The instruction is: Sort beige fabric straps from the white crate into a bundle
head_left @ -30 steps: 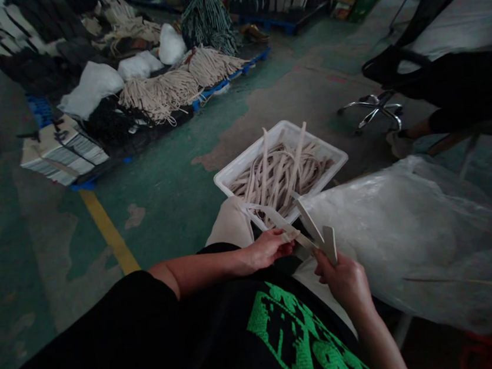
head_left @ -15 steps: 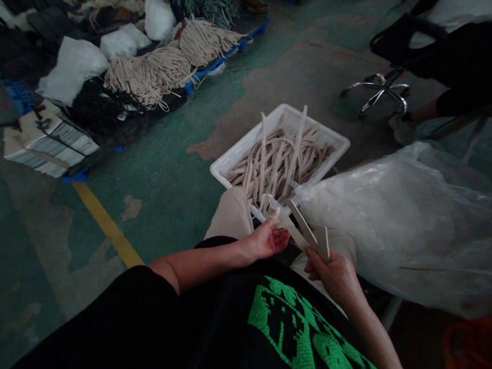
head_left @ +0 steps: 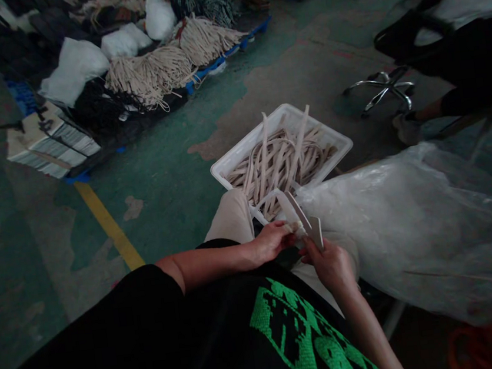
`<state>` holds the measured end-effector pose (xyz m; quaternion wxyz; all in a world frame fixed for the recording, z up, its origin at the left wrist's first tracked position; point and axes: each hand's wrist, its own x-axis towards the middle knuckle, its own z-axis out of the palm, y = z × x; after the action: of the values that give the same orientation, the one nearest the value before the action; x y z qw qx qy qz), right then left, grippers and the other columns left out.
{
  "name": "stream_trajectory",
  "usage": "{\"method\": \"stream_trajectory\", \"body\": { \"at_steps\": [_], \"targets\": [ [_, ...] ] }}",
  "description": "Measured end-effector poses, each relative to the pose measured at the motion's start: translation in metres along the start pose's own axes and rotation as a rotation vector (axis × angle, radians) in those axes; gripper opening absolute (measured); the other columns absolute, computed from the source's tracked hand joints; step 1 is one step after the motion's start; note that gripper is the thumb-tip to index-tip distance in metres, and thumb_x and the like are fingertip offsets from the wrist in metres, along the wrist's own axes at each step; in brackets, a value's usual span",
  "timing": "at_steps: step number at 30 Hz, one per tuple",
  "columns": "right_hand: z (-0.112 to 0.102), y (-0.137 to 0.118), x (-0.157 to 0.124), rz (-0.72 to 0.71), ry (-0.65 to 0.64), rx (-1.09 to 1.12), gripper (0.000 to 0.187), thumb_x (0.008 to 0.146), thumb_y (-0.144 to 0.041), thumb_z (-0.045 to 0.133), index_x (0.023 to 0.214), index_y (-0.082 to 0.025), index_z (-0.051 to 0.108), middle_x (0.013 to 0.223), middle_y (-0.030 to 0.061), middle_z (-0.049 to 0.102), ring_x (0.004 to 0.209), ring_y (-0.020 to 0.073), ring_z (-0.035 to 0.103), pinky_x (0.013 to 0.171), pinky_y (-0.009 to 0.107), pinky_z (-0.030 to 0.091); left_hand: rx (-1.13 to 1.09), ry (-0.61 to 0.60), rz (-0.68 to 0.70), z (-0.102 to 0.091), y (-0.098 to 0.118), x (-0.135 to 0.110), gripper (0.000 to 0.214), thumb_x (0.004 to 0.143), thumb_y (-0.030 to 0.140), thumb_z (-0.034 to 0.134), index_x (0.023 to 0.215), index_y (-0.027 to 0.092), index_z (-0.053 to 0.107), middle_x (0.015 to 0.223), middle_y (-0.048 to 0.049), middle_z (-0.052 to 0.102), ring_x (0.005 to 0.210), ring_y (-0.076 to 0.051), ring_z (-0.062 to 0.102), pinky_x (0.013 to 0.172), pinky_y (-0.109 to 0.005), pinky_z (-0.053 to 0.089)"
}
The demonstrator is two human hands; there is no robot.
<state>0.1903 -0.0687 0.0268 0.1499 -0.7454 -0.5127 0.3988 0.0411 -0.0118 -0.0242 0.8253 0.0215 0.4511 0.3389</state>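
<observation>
My left hand [head_left: 274,242] is closed, its fingertips pinching the near end of a pale flat strap [head_left: 290,208]. The strap loops over the near edge of a white plastic tub [head_left: 226,164]. Right beside it, my right hand [head_left: 331,262] is shut around stiff, pale flat strips [head_left: 316,233] that point up and away from me. The two hands almost meet above my lap; whether their fingers touch is hard to tell. Inside the tub lies a tangled heap of beige straps [head_left: 276,160], with two ends sticking up.
A large clear plastic sheet [head_left: 410,219] covers the surface to my right. At far right, a person in dark clothes [head_left: 477,69] is near a wheeled chair [head_left: 380,92]. Bundled straps [head_left: 149,74] and a tied white stack [head_left: 52,141] stand on pallets at back left.
My left hand has moved right and closed on the strap end, up against my right hand. The strips in my right hand have shifted slightly and now stand closer together.
</observation>
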Motion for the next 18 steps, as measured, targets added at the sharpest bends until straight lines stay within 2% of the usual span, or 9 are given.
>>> {"method": "stream_trajectory", "body": {
  "at_steps": [4, 9, 12, 15, 18],
  "targets": [
    [-0.007, 0.012, -0.003, 0.050, -0.088, 0.008, 0.049, 0.087, -0.061, 0.045, 0.070, -0.022, 0.069, 0.059, 0.0072, 0.073, 0.056, 0.0230, 0.071, 0.056, 0.031, 0.049, 0.000, 0.094, 0.113, -0.001, 0.015, 0.004, 0.028, 0.063, 0.019, 0.090, 0.076, 0.014, 0.065, 0.065, 0.0018, 0.065, 0.054, -0.007, 0.057, 0.055, -0.019, 0.047],
    [-0.007, -0.002, -0.002, -0.029, 0.041, -0.041, 0.045, 0.088, -0.056, 0.044, 0.065, -0.024, 0.065, 0.055, 0.0069, 0.071, 0.056, 0.0231, 0.070, 0.055, 0.031, 0.047, 0.027, -0.034, 0.088, 0.005, 0.007, -0.001, 0.041, 0.052, 0.027, 0.096, 0.076, 0.012, 0.066, 0.066, 0.0011, 0.064, 0.055, -0.007, 0.056, 0.054, -0.021, 0.043],
    [-0.010, -0.005, 0.000, -0.054, 0.003, 0.046, 0.050, 0.088, -0.063, 0.044, 0.071, -0.022, 0.068, 0.060, 0.0079, 0.073, 0.060, 0.0239, 0.072, 0.058, 0.030, 0.050, 0.038, -0.045, 0.144, 0.009, 0.010, -0.001, 0.046, 0.046, 0.030, 0.098, 0.075, 0.012, 0.067, 0.067, 0.0010, 0.064, 0.057, -0.008, 0.056, 0.057, -0.022, 0.044],
    [-0.011, -0.002, -0.001, -0.018, -0.034, 0.006, 0.048, 0.088, -0.062, 0.046, 0.071, -0.023, 0.068, 0.061, 0.0069, 0.073, 0.060, 0.0237, 0.073, 0.056, 0.030, 0.049, 0.055, -0.016, 0.219, 0.009, 0.015, -0.003, 0.048, 0.045, 0.033, 0.098, 0.075, 0.013, 0.067, 0.069, 0.0012, 0.065, 0.059, -0.007, 0.056, 0.061, -0.022, 0.044],
    [-0.010, -0.002, -0.003, -0.038, 0.029, -0.042, 0.044, 0.089, -0.056, 0.044, 0.070, -0.023, 0.067, 0.062, 0.0068, 0.074, 0.059, 0.0229, 0.072, 0.056, 0.030, 0.048, 0.123, -0.120, 0.185, 0.011, 0.012, -0.010, 0.050, 0.046, 0.038, 0.097, 0.079, 0.012, 0.070, 0.073, -0.0011, 0.067, 0.061, -0.009, 0.056, 0.061, -0.023, 0.043]
  ]
}}
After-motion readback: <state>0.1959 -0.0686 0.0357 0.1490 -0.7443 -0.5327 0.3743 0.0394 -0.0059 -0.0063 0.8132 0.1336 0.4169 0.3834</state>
